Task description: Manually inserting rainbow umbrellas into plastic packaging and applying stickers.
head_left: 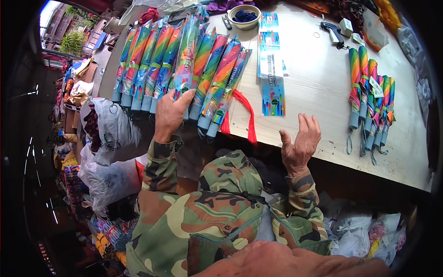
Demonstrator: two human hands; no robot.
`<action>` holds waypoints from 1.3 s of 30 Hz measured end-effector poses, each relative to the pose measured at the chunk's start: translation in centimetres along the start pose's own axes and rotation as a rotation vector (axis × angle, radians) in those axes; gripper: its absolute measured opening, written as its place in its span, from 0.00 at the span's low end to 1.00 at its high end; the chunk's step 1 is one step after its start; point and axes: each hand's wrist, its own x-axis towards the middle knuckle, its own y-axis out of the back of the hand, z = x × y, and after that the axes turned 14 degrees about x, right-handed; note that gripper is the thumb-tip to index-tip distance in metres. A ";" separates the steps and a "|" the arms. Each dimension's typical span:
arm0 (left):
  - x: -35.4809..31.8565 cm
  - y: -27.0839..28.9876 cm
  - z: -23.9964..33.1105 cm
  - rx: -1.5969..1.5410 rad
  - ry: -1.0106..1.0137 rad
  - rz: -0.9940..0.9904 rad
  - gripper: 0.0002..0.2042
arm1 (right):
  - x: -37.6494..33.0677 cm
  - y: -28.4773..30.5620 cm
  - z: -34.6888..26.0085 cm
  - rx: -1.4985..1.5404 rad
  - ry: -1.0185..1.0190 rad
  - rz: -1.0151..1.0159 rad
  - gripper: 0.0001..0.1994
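Observation:
Sleeved rainbow umbrellas with grey-blue handles lie side by side in a row on the left of the table. One umbrella in a clear printed sleeve lies on top of the others. My left hand grips its lower end, thumb across the sleeve and fingers curled at its left; the fingertips are partly hidden. My right hand is raised off the table's front edge, fingers apart, with nothing in it. Flat printed blue sleeves lie in a stack beyond it.
Folded rainbow umbrellas without sleeves lie at the right. A red ribbon hangs over the table's front edge. At the back are a bowl of dark blue cloth and a glue gun. White bags stand at the left.

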 end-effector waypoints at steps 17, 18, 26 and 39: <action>0.1 -4.5 1.1 0.661 -0.364 0.488 0.25 | 1.2 9.0 15.7 -0.888 -0.454 0.093 0.27; -1.3 -5.9 2.7 0.490 -0.385 0.359 0.24 | 1.7 9.0 14.9 -0.797 -0.487 0.085 0.24; -6.8 -19.2 10.3 -0.818 -0.155 -0.805 0.42 | -2.4 5.9 1.8 1.476 -1.157 0.097 0.21; -8.4 -18.8 10.7 -0.545 -0.181 -1.116 0.14 | -0.1 7.1 6.5 1.196 -0.904 0.291 0.37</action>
